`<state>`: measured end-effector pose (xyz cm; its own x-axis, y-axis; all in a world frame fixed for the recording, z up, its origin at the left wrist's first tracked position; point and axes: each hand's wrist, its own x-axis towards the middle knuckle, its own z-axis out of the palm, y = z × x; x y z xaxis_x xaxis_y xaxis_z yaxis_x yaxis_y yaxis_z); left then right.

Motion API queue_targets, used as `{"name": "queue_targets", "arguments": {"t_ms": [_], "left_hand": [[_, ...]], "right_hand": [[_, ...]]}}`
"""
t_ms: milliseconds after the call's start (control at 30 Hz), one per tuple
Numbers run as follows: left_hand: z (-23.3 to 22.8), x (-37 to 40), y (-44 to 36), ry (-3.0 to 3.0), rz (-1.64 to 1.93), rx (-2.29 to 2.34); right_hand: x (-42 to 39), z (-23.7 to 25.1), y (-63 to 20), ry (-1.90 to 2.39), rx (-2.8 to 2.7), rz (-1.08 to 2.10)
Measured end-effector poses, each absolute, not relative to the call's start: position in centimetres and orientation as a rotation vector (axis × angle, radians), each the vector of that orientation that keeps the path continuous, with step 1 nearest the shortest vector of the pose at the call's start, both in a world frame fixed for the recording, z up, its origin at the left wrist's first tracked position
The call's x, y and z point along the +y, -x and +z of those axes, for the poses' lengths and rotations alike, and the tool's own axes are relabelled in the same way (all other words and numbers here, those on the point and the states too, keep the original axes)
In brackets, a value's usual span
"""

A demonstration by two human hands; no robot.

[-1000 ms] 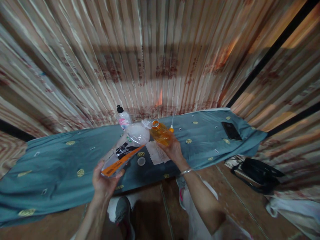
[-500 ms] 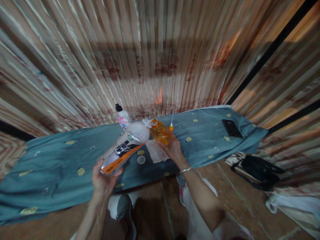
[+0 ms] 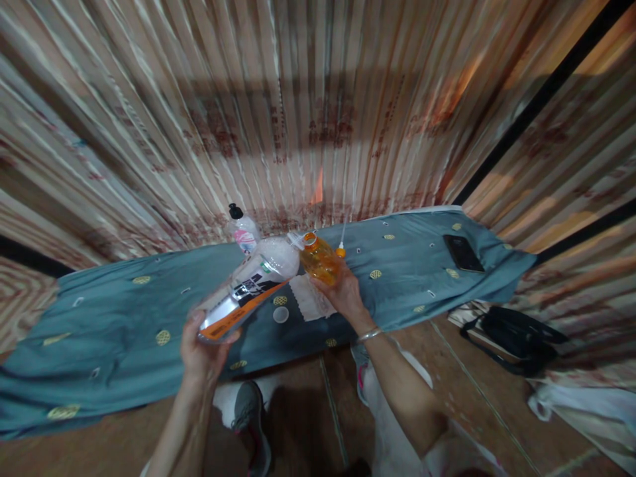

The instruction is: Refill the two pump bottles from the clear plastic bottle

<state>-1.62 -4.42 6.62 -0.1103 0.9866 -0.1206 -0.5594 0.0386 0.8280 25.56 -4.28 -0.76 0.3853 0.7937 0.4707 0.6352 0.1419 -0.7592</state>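
My left hand point(image 3: 206, 344) is wrapped round the base of a large clear plastic bottle point(image 3: 248, 291) with an orange, black and silver label. The bottle is tilted, its neck up and to the right, and bubbles show near its shoulder. In my right hand point(image 3: 342, 288) is a small orange see-through bottle point(image 3: 320, 262), uncapped and leaning left. The two mouths are close together; whether they touch I cannot tell. Beneath them lie a pale cloth point(image 3: 311, 301) with a wavy edge and a round translucent cap point(image 3: 281, 315). An orange pump top point(image 3: 340, 252) with a white tube stands behind the orange bottle.
A clear bottle with a black pump point(image 3: 243, 228) stands at the back of the blue-green cloth-covered surface point(image 3: 119, 318). A dark phone point(image 3: 463, 253) lies at its right. A black bag point(image 3: 517, 338) is beyond the right edge, and a striped curtain point(image 3: 298, 119) hangs behind.
Both bottles have shifted only slightly. The large bottle has turned a little in my left hand, and its label catches more light. My grips are the same.
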Motion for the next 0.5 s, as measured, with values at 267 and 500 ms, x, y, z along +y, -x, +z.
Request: {"name": "queue_targets", "arguments": {"t_ms": [267,500], "left_hand": [[6.69,-4.19,2.11,-0.633,1.479,0.868],[7.2,-4.51,2.12,-0.67,1.449,0.87]], "right_hand": [[-4.66,-0.54,-25.75,1.543,-1.334,0.225],[-4.73,-0.49,-26.19,1.542,-1.331,0.278]]}}
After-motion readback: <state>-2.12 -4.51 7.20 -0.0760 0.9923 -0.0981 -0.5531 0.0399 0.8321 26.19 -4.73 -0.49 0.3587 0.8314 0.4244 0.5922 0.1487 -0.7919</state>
